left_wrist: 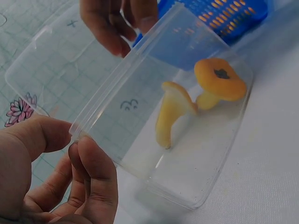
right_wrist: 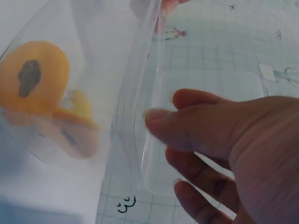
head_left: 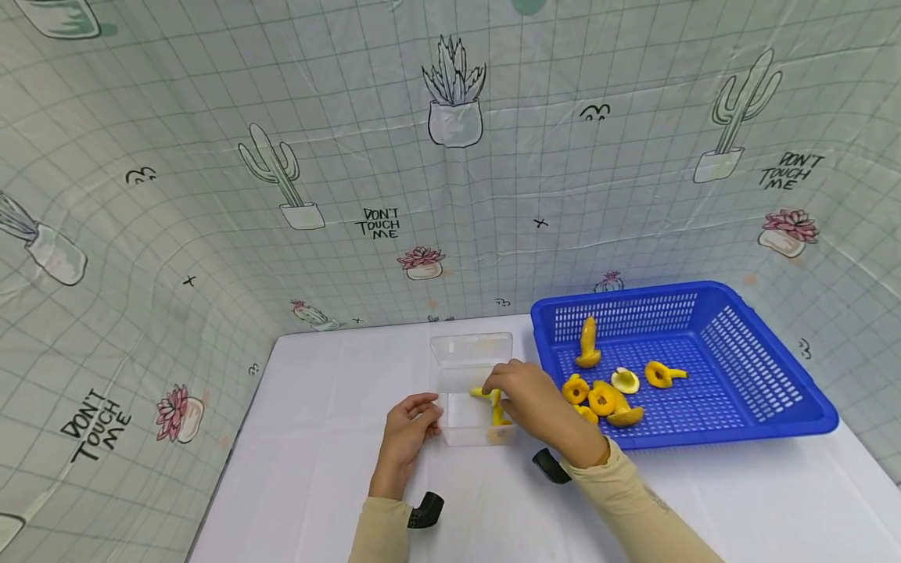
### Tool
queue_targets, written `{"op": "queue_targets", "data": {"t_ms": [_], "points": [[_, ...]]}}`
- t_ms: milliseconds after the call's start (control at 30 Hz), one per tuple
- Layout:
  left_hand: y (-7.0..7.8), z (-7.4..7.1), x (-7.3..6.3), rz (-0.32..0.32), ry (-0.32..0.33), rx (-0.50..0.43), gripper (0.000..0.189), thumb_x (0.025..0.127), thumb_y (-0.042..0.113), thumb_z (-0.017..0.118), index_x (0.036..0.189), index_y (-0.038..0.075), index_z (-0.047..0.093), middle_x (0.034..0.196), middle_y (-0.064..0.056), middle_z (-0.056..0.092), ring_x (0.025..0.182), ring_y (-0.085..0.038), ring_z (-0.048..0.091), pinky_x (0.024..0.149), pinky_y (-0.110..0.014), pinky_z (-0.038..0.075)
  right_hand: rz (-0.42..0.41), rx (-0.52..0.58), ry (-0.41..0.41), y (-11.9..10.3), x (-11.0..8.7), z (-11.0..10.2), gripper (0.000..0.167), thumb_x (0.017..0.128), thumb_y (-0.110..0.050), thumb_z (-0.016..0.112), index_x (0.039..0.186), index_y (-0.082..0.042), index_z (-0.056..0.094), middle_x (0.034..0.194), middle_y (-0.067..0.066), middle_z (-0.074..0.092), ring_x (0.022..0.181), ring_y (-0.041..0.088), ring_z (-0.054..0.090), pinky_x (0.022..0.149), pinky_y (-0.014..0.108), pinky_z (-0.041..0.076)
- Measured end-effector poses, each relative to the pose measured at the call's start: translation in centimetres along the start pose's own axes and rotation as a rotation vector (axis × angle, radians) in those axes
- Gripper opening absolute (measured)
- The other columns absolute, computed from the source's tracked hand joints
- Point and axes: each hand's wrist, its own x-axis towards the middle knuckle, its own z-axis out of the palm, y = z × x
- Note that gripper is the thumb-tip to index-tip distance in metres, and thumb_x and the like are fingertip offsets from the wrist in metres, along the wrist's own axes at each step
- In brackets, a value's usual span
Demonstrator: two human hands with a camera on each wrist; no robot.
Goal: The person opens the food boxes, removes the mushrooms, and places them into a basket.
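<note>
A clear plastic box [head_left: 466, 436] stands on the table with its hinged lid [head_left: 473, 349] laid back. My left hand [head_left: 407, 428] pinches the box's left rim between thumb and fingers, plain in the left wrist view. Inside lie two yellow mushrooms, one with a round dark-centred cap [left_wrist: 219, 79] and one on its side with a curved stem [left_wrist: 166, 116]. Over the box's right side, near the lid hinge, hovers my right hand [head_left: 531, 403]. Its fingers are loosely bent, and the right wrist view shows nothing held between them.
At the right, a blue perforated basket [head_left: 676, 410] holds several more yellow mushrooms [head_left: 601, 399], mostly toward its left side. Black wrist-worn pieces [head_left: 427, 511] jut from both sleeves. A patterned sheet [head_left: 338, 274] hangs behind the white table [head_left: 317, 391].
</note>
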Motion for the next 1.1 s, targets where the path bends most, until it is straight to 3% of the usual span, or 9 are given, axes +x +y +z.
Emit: {"op": "queue_targets", "data": {"t_ms": [233,400,633,1100], "points": [[-0.2,-0.1,0.0,0.018,-0.008,-0.004,0.037,0.093,-0.006,0.065,0.127,-0.018,0.059,0.089,-0.001,0.062,0.068,-0.009,0.057,0.062,-0.018,0.053,-0.006,-0.104,0.017,-0.3,0.8,1.2,0.029,0.082,0.014,0.079,0.097,-0.01,0.083,0.098,0.003,0.078,0.086,0.025,0.067,0.08,0.042,0.057],[-0.3,-0.2,0.2,0.046,-0.032,-0.008,0.036,0.093,-0.006,0.064,0.125,-0.02,0.058,0.089,-0.001,0.062,0.068,-0.008,0.058,0.062,-0.018,0.054,0.051,-0.127,0.017,-0.5,1.2,1.9,0.028,0.083,0.014,0.079,0.097,-0.01,0.084,0.098,0.005,0.078,0.087,0.027,0.067,0.078,0.041,0.056],[-0.3,-0.1,0.2,-0.008,0.001,0.013,0.037,0.094,-0.006,0.065,0.129,-0.017,0.059,0.088,-0.001,0.062,0.066,-0.009,0.057,0.061,-0.019,0.053,0.077,-0.18,0.002,-0.7,1.4,2.6,0.03,0.076,0.009,0.089,0.098,-0.01,0.083,0.098,0.006,0.078,0.088,0.028,0.066,0.079,0.041,0.054],[-0.1,0.0,0.0,-0.005,0.007,0.012,0.036,0.094,-0.006,0.065,0.129,-0.017,0.059,0.087,-0.001,0.063,0.065,-0.008,0.057,0.061,-0.019,0.052,0.112,-0.323,0.003,-0.6,2.4,4.0,0.029,0.074,0.004,0.091,0.091,-0.017,0.082,0.092,0.002,0.076,0.084,0.024,0.064,0.076,0.037,0.048]]}}
